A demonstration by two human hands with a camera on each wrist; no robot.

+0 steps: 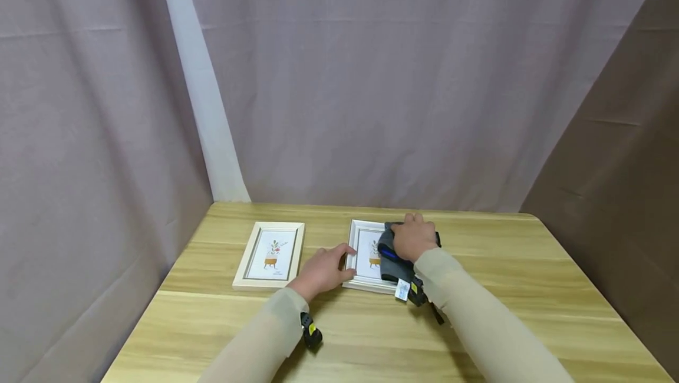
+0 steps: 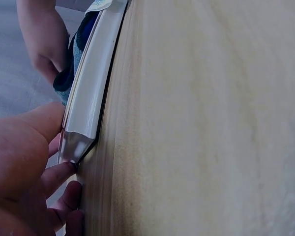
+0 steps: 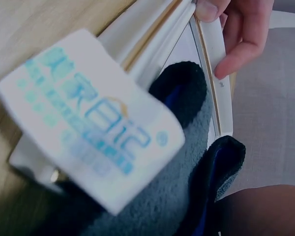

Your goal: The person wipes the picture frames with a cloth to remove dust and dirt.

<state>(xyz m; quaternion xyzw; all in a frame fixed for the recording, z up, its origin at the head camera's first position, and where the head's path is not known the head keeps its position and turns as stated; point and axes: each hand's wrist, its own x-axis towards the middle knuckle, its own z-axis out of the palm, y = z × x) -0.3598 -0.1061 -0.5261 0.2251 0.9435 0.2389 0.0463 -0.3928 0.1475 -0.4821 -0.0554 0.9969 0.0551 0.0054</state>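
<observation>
A silver-white picture frame [image 1: 351, 281] lies flat on the table, its print of a potted plant partly hidden by a folded dark grey cloth [image 1: 394, 268]. My left hand [image 1: 325, 271] grips the left border of this frame with thumb and fingers. In the left wrist view, the fingers [image 2: 59, 177] curl at the frame's corner [image 2: 78, 142]. My right hand [image 1: 415, 238] holds the bunched cloth down on the right part of the frame; its fingertips are partly hidden. A white label [image 3: 91, 120] hangs off the cloth, large in the right wrist view.
A second, cream picture frame [image 1: 244, 274] with a similar plant print lies to the left. Both rest on a wood-grain table [image 1: 371, 342]. Grey-mauve curtains [image 1: 371, 106] hang behind the table and along its sides.
</observation>
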